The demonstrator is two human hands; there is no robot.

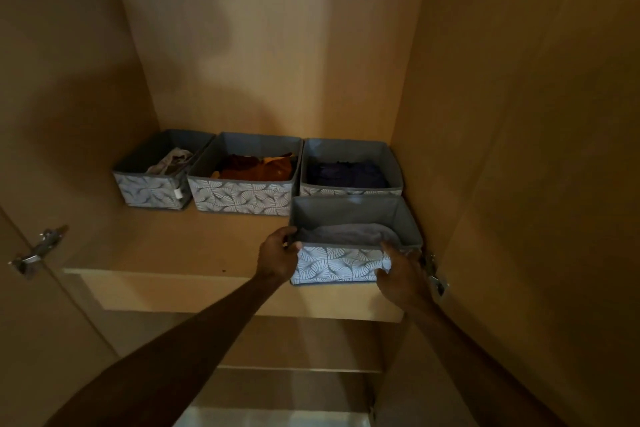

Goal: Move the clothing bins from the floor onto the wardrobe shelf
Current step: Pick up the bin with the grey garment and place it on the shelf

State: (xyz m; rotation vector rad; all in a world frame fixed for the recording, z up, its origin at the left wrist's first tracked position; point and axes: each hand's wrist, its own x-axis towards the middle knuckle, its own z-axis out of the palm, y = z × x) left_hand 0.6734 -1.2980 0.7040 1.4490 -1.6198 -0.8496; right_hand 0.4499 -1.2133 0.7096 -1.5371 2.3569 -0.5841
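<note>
The two bare forearms come up from the bottom edge toward the shelf (145, 253), and both hands are on the front bin (341, 267), which sits at the front right of the shelf, close to the right wall. The left hand (278, 255) holds the left front corner, fingers curled over the rim; the right hand (401, 276) holds the right front corner in the same way. Behind it three bins are already in a row at the back: a left bin (152, 189) with pale cloth, a middle bin (242, 198) with orange and dark red clothes, and a right bin (349, 191) with dark blue ones. I judge the task nearly done (this fourth bin perhaps needs only a push inward). The floor is not visible, so I cannot tell if more bins wait there, and the light is dim.
</note>
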